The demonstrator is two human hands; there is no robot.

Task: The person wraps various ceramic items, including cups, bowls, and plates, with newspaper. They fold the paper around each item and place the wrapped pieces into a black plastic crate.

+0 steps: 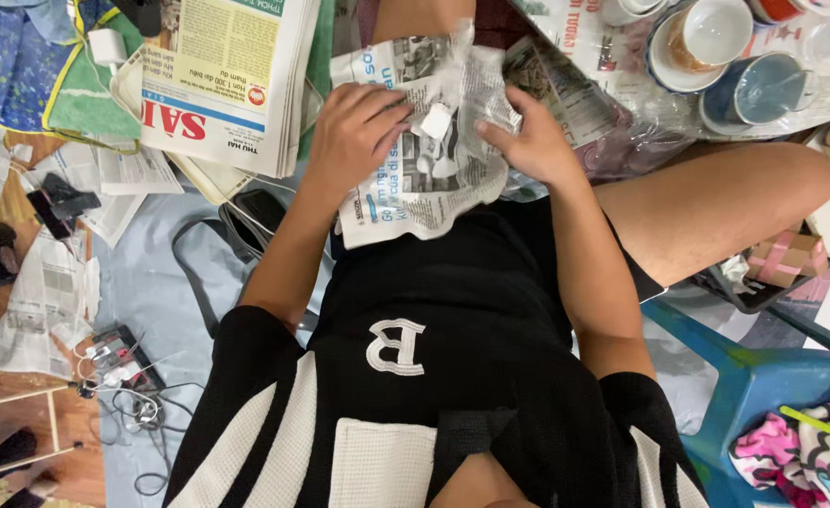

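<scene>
A crumpled sheet of newspaper [424, 179] lies over my lap, bunched up in the middle. My left hand [354, 132] presses on its left side with the fingers curled over the paper. My right hand [528, 141] grips the right side, thumb pointing inward. Between the two hands a small white piece [436, 120] sticks out of the folds. Whether anything is wrapped inside the paper is hidden.
A stack of folded newspapers [227, 75] lies at the upper left. Cups and saucers [716, 47] stand at the upper right on more newspaper. A blue plastic stool [763, 386] with pink cloth [810, 452] is at the lower right. A power strip with cables [123, 362] lies at the lower left.
</scene>
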